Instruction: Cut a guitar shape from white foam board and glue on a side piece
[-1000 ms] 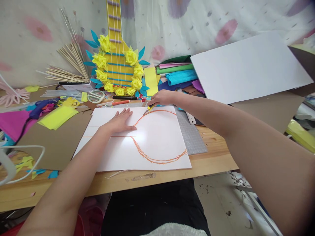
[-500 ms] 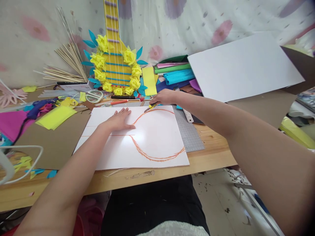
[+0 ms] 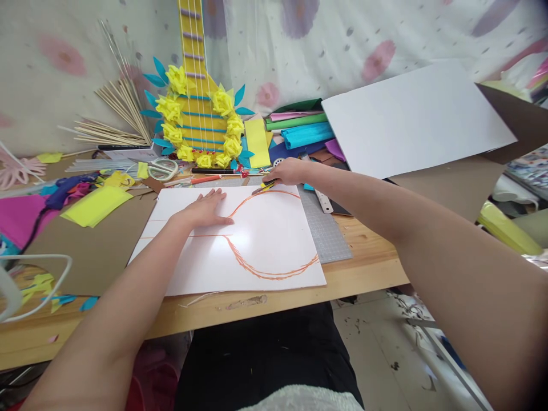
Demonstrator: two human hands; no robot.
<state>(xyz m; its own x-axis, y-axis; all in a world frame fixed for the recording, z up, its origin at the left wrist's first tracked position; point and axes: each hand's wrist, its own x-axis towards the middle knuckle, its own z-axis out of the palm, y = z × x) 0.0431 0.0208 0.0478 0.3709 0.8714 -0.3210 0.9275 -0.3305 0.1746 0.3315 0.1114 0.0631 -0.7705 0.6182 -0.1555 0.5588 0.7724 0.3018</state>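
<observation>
A white foam board [image 3: 274,237] lies on the table in front of me, drawn with an orange outline of a rounded body and a straight neck. My left hand [image 3: 208,210] rests flat on it with fingers spread, beside the upper curve. At the board's far edge my right hand [image 3: 286,172] grips a yellow-and-black utility knife [image 3: 266,186], its blade at the top of the orange curve. Whether the blade has gone into the board I cannot tell. Beneath the board's right side shows a grey cutting mat [image 3: 327,231].
Behind stands a yellow paper guitar [image 3: 203,117] with yellow flowers. Scissors [image 3: 163,169], an orange pen [image 3: 209,178] and a steel ruler [image 3: 324,202] lie along the far edge. Another white board [image 3: 419,120] leans at the right. Brown cardboard [image 3: 85,251] and paper scraps lie at left.
The view has shifted slightly. My left hand stays flat on the board, and my right hand with the utility knife has hardly moved along the upper curve.
</observation>
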